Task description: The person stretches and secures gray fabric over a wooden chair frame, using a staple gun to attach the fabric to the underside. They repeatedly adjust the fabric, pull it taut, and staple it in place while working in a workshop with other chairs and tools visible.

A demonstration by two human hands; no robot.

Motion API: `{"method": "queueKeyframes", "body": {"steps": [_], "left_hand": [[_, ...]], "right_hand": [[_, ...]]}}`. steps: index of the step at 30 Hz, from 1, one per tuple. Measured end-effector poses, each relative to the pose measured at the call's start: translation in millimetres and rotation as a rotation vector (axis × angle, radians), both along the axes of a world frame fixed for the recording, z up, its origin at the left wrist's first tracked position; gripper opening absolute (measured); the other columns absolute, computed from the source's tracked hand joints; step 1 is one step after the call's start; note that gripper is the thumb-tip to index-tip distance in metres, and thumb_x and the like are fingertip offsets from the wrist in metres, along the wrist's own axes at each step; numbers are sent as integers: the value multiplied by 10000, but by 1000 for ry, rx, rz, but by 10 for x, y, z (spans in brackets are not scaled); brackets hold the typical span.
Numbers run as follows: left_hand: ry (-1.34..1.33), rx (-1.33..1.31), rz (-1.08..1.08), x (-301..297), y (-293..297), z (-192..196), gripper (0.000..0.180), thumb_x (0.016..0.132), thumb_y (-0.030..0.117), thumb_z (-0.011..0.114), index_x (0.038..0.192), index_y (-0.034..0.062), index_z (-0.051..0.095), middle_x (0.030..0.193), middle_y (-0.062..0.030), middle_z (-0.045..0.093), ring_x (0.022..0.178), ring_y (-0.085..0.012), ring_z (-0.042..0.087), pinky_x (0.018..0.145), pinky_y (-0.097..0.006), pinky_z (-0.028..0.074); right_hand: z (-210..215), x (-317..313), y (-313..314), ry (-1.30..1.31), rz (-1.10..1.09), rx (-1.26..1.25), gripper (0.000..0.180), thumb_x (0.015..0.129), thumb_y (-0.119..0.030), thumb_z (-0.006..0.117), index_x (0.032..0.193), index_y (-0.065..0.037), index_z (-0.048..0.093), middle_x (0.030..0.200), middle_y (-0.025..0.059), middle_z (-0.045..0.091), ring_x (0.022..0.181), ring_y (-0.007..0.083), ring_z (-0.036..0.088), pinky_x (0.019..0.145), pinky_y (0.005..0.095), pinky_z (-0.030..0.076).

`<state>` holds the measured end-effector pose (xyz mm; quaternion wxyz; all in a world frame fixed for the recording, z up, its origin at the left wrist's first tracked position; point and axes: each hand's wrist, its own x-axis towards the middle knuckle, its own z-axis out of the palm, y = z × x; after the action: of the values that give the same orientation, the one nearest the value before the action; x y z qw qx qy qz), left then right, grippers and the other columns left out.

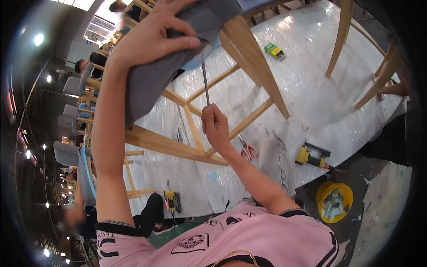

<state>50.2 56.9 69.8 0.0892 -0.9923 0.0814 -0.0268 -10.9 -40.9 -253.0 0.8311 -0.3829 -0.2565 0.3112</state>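
In front of me a wooden chair frame (pixel 178 147) lies tipped, its legs and crossbars pointing toward the right and toward me. Grey upholstery fabric (pixel 149 84) covers its upper part, with a bit of light blue lining (pixel 194 62) showing at the edge. My left hand (pixel 153 38) is closed on the grey fabric, thumb pressing near that edge. Lower down, my right hand (pixel 215 127) is wrapped round a thin metal rod (pixel 205 80), whose upper end meets the fabric edge beside my left thumb. The rod's grip end is hidden in my fist.
Plastic film covers the worktable (pixel 307 49). On it lie red-handled scissors (pixel 248 149), a yellow staple gun (pixel 312 155), another staple gun (pixel 172 200) and a green-yellow box (pixel 274 51). A yellow bucket (pixel 322 196) holds scraps. Another chair's legs (pixel 340 40) and a person's hand (pixel 393 90) are at right.
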Motion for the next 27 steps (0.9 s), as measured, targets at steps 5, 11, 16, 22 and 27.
{"method": "queueKeyframes", "body": {"steps": [5, 11, 16, 22, 27], "left_hand": [[31, -20, 311, 17, 215, -30, 227, 925, 246, 771, 926, 19, 760, 1381, -127, 599, 1332, -274, 544, 1112, -352, 382], [17, -181, 43, 38, 98, 39, 273, 887, 343, 784, 889, 71, 816, 1621, -211, 401, 1511, -364, 338, 1222, -498, 234], [6, -16, 82, -69, -6, 44, 233, 859, 326, 817, 930, 106, 835, 1608, -218, 419, 1488, -392, 346, 1208, -530, 232], [79, 43, -41, 1, 5, -55, 222, 792, 313, 869, 948, 156, 849, 1643, -221, 357, 1447, -461, 322, 1184, -574, 232], [122, 119, 98, 20, -376, -29, 230, 774, 292, 879, 968, 176, 844, 1657, -224, 322, 1426, -473, 343, 1147, -575, 311]], "right_hand": [[-10, 102, -424, 59, 12, -97, 415, 1109, -357, 507, 872, -26, 584, 644, -11, 477, 595, 61, 432, 531, 263, 364], [170, 192, -483, 40, 7, -117, 425, 1097, -382, 539, 880, -24, 608, 614, 2, 442, 591, 90, 391, 541, 292, 344], [247, 202, -368, 11, 40, -142, 404, 1089, -374, 557, 914, -20, 643, 613, 16, 457, 590, 97, 402, 543, 296, 351], [178, 188, -201, -26, -39, -90, 333, 1078, -301, 589, 944, -6, 665, 635, 55, 483, 604, 125, 452, 565, 310, 391], [260, 136, -111, -46, -142, -60, 296, 1077, -258, 592, 963, 3, 672, 661, 53, 508, 608, 124, 461, 578, 304, 400]]}}
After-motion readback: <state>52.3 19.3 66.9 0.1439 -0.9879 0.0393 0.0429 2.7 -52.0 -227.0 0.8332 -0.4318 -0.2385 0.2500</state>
